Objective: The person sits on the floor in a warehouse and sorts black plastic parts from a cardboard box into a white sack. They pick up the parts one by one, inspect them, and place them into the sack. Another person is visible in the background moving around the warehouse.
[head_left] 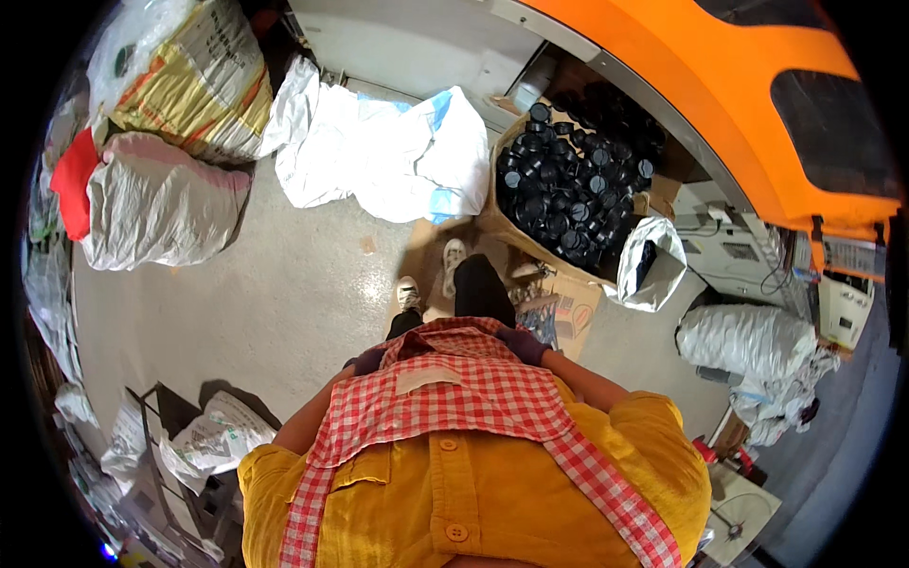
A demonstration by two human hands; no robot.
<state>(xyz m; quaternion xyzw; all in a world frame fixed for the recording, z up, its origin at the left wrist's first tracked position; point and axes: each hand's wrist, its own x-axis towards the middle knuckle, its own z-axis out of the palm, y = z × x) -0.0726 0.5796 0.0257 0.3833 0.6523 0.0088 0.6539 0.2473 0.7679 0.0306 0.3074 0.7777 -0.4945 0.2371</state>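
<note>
My left hand (367,361), in a dark purple glove, rests at the left edge of my red-and-white checked apron (445,388). My right hand (523,346), gloved alike, lies against the apron's right edge. The apron's folds and the angle hide most of the fingers of both hands, so whether they grip the cloth does not show. Ahead to the right stands a large carton (493,204) heaped with black round plastic parts (573,185). A white bag (655,267) hangs open at its near corner.
A big white sack (379,151) lies on the floor ahead. Stuffed sacks (166,199) stand at the far left. An orange machine (682,57) arches over the right side. Flattened cardboard (576,317) lies by my feet. More bags (748,341) sit at right.
</note>
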